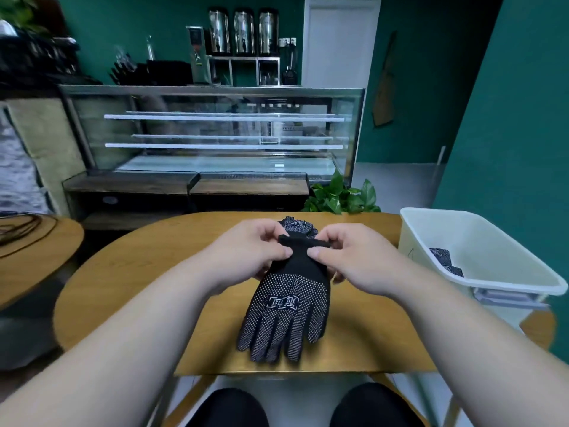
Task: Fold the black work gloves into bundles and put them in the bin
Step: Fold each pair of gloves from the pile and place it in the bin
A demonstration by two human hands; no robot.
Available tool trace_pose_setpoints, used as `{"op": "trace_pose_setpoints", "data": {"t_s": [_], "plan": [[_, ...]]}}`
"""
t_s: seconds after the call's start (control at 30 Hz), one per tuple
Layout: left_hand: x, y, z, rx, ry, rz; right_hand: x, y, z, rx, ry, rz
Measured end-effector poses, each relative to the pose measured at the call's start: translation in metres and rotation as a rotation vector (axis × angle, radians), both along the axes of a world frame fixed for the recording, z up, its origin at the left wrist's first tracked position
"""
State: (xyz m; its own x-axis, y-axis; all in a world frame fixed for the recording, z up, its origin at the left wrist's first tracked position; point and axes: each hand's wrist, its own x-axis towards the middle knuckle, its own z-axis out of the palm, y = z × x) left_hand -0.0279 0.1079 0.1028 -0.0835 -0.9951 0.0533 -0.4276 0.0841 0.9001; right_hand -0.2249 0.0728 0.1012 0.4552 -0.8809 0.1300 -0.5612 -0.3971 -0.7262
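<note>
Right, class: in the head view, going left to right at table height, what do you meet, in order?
Round side table carrying cables → left hand → right hand, both hands pinching the cuff of the black glove → white bin holding folded gloves.

One head-worn wide-angle view looks forward and down from close above the wooden table (pixel 129 266). Beyond the fingers (pixel 320 252) stands a glass display case (pixel 215 134), and to their right a white bin (pixel 480 241).
</note>
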Motion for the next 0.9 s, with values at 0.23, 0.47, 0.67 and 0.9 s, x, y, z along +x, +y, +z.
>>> {"op": "trace_pose_setpoints", "data": {"t_s": [0.23,0.47,0.67,0.9], "plan": [[0.023,0.0,0.035,0.215,-0.137,-0.379,-0.011,-0.005,0.032,0.304,-0.071,0.38],[0.027,-0.035,0.023,0.219,-0.154,-0.144,0.008,-0.028,0.022,0.194,-0.047,0.144],[0.037,-0.036,0.022,0.087,-0.234,-0.33,0.006,-0.033,0.016,0.09,-0.012,0.165],[0.037,-0.037,0.004,0.2,-0.082,-0.288,0.005,-0.031,0.011,0.344,-0.083,0.304]]}}
